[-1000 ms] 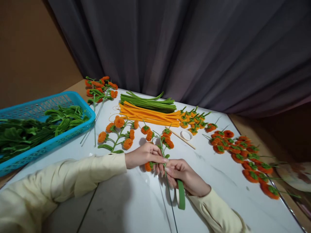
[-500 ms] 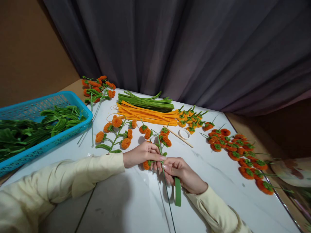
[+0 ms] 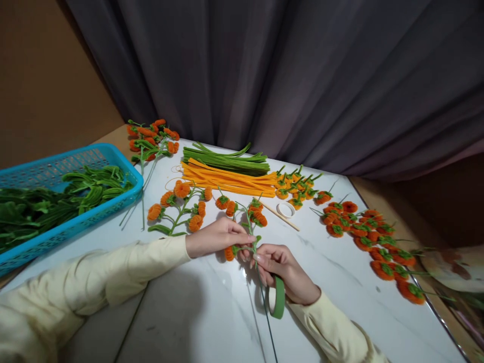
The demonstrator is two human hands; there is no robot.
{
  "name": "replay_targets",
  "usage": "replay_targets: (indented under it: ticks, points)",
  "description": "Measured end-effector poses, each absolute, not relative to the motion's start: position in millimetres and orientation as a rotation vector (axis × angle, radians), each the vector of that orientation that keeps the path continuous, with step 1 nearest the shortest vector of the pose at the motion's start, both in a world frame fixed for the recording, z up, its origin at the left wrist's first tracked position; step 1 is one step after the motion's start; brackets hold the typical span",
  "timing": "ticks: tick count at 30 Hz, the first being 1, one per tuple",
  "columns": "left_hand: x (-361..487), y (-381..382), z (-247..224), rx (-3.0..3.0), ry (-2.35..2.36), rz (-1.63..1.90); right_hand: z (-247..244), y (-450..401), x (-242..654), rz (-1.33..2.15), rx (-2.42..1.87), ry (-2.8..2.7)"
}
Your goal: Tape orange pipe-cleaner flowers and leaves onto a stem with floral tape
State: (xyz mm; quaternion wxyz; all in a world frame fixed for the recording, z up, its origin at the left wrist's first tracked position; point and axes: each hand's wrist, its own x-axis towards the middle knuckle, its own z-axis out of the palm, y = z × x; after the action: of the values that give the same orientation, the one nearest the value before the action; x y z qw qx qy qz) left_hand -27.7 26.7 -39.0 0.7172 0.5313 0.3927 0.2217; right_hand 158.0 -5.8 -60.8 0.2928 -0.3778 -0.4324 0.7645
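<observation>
My left hand (image 3: 231, 237) pinches a green wire stem (image 3: 247, 216) with small orange pumpkins (image 3: 258, 218) of fuzzy chenille on it. Close below, my right hand (image 3: 282, 267) has its thumb and fingertips closed on the same stem. A roll of green floral tape (image 3: 279, 297) hangs at the right hand's fingers, its white core partly showing. The bare dark lower wire runs down toward the bottom edge. Just left of my hands lies another pumpkin branch (image 3: 181, 212) with leaves. Some of the held branch is hidden behind my left fingers.
A blue basket (image 3: 138, 189) of green leaves stands at left. Behind lie green chenille stems (image 3: 227, 160) and orange ones (image 3: 227, 179). A wooden stick (image 3: 282, 218), a white ring (image 3: 286, 209), yellow pumpkins (image 3: 298, 184) and orange pumpkins (image 3: 363, 229) are at right. Finished-looking branches (image 3: 151, 138) lie back left.
My left hand has shifted slightly left and up along the stem. The tape roll has turned a little, showing more of its core. Both hands keep the stem.
</observation>
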Motion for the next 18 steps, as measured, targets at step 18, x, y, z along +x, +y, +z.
replay_targets:
  ticks: [18]
  points:
    - [-11, 18, -21, 1.84, 1.373, 0.7, -63, -10, 157, 1.971, -1.026, -1.222]
